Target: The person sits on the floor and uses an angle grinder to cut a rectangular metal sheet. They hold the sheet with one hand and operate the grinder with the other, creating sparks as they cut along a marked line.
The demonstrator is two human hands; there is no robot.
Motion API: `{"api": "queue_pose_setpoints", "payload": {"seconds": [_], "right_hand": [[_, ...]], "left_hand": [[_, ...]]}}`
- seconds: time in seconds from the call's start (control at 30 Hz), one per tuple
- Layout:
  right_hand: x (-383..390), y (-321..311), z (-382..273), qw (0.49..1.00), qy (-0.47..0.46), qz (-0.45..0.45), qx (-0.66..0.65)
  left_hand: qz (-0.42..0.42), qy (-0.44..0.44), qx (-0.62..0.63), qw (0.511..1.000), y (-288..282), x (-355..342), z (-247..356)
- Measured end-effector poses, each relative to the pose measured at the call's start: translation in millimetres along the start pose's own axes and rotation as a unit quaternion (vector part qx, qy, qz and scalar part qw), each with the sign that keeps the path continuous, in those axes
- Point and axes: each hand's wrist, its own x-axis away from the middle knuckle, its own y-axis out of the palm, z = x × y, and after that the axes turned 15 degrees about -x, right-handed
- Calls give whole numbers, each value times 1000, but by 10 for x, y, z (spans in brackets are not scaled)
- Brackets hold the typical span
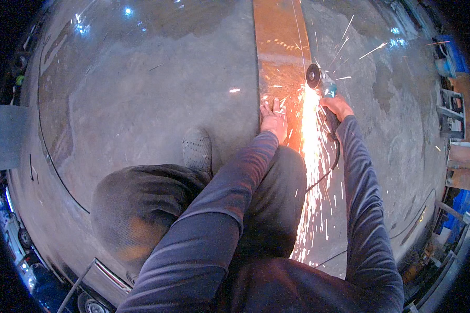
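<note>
A long rusty orange steel strip (281, 31) runs away from me across the grey floor, with a thin line along its right side. My left hand (274, 120) lies on it with fingers apart. My right hand (338, 105) grips an angle grinder (328, 86) with a teal body and a disc (313, 76) at the strip's right edge. Bright sparks (313, 125) stream from the disc toward me and partly hide the strip. A black cord (336, 159) trails from the grinder. My bent legs are beside and over the strip's near end.
My patterned shoe (196, 148) rests on the grey floor (141, 88). A metal frame (109, 276) and wheeled items lie at the lower left, a grey panel (9, 136) at the left rim. Blue containers (451, 55), boards (462, 161) and metal racks (451, 115) line the right rim.
</note>
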Motion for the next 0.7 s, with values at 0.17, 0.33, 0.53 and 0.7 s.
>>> {"api": "queue_pose_setpoints", "payload": {"seconds": [0.17, 0.33, 0.53, 0.7], "right_hand": [[156, 131, -226, 999, 6, -35, -1], [18, -6, -90, 998, 18, -46, -32], [324, -45, -84, 997, -9, -59, 55], [180, -95, 138, 991, -12, -25, 134]], "left_hand": [[4, -23, -22, 999, 150, -19, -25], [3, -7, -5, 1000, 4, -7, -17], [-7, -13, -26, 1000, 95, -39, -17], [11, -15, -4, 1000, 110, -53, -27]]}}
